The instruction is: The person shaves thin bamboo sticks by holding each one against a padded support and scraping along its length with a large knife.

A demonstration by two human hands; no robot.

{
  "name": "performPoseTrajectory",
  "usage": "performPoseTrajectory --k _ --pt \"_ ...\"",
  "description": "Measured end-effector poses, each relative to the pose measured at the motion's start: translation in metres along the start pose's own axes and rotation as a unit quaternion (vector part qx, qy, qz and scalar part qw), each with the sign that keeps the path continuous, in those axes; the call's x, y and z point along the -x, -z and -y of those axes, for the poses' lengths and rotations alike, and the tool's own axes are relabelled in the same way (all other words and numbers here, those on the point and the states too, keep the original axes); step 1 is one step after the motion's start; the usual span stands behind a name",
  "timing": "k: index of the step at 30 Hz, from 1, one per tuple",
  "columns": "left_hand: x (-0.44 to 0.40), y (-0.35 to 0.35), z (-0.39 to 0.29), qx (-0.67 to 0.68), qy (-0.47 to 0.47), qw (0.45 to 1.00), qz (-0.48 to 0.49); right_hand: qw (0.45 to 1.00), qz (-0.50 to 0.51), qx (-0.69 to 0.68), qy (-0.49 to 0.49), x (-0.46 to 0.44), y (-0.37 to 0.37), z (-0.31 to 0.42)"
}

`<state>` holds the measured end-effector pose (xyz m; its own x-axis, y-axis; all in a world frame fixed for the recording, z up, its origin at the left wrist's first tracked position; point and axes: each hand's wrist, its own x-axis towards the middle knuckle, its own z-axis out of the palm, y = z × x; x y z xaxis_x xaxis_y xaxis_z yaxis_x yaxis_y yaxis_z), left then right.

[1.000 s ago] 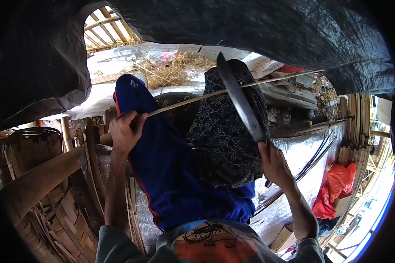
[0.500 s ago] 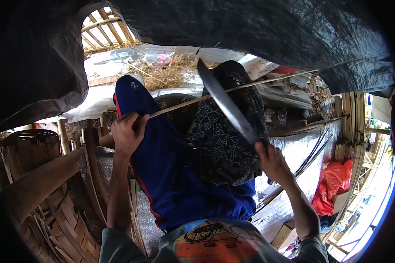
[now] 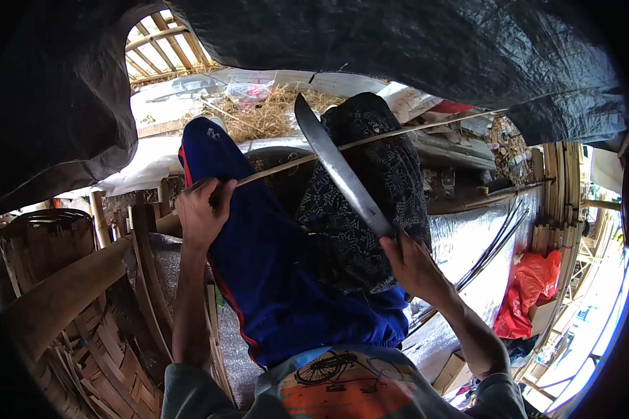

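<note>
My left hand [image 3: 205,211] is closed on the near end of a long thin strip [image 3: 286,165] over the blue trouser leg. The strip slants up to the right, across the dark patterned cloth [image 3: 370,209] on my other leg. In my right hand [image 3: 416,269] is the handle of a large curved knife [image 3: 342,174], gripped with the fingers wrapped round it. The blade points up and to the left and crosses the strip over the left edge of the cloth.
Woven baskets [image 3: 52,244] and split bamboo pieces [image 3: 70,286] crowd the left. A black sheet [image 3: 412,42] hangs overhead. Straw shavings [image 3: 258,119] lie ahead. At the right are a red plastic bag [image 3: 534,286] and a bamboo bundle [image 3: 559,188].
My right hand has moved left with the knife, and the blade now crosses the strip nearer my left hand. My left hand has stayed in nearly the same place.
</note>
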<state>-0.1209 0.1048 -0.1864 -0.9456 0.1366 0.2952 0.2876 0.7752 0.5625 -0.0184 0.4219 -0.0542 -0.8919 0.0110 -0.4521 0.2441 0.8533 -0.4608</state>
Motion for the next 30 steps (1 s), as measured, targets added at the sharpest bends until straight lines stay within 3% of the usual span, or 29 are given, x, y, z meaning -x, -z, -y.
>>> performPoseTrajectory --k 2,3,8,10,12,14,16,17,18,21,23,26,27,30 --pt "-0.002 0.004 0.003 -0.002 0.007 1.000 0.001 0.999 -0.018 -0.018 0.028 -0.006 0.005 -0.019" --pt "-0.003 0.005 0.002 -0.004 0.014 1.000 0.002 0.996 -0.043 0.056 0.052 -0.007 0.012 -0.028" --pt "-0.005 0.001 -0.007 0.003 0.024 1.000 0.001 1.000 -0.011 -0.025 0.012 -0.005 -0.002 -0.016" --pt "-0.003 0.004 -0.004 -0.008 0.013 1.000 0.009 0.998 -0.002 -0.042 0.049 -0.001 -0.003 -0.010" --pt "-0.005 0.005 -0.002 -0.006 0.021 1.000 0.006 0.966 -0.113 0.120 0.198 -0.004 0.007 -0.031" --pt "-0.004 0.004 -0.004 0.005 0.024 1.000 0.010 0.998 0.002 0.023 -0.066 -0.010 0.037 -0.015" --pt "-0.005 0.003 -0.008 -0.002 0.019 1.000 0.001 0.991 0.034 -0.025 -0.124 -0.011 0.029 -0.006" --pt "-0.006 0.000 -0.007 0.002 0.016 1.000 -0.001 1.000 -0.008 -0.019 -0.005 -0.004 0.007 -0.013" --pt "-0.004 -0.001 -0.005 -0.008 0.008 1.000 0.002 0.999 -0.017 -0.012 0.030 0.000 -0.008 -0.008" --pt "-0.005 0.002 -0.003 -0.018 0.010 1.000 0.006 0.999 0.015 -0.018 0.037 -0.003 0.002 0.000" --pt "-0.004 0.004 -0.002 -0.012 0.018 1.000 0.010 0.996 -0.048 0.058 0.049 -0.006 0.016 -0.024" --pt "-0.004 0.003 -0.004 -0.007 0.024 1.000 0.015 0.997 -0.008 0.007 -0.072 -0.008 0.016 -0.018" --pt "-0.003 0.002 -0.005 -0.009 0.023 1.000 0.016 0.997 -0.009 0.008 -0.073 -0.006 0.011 -0.013" --pt "-0.007 0.003 -0.005 -0.017 0.009 1.000 0.019 1.000 0.002 -0.003 0.019 0.000 -0.006 0.001"
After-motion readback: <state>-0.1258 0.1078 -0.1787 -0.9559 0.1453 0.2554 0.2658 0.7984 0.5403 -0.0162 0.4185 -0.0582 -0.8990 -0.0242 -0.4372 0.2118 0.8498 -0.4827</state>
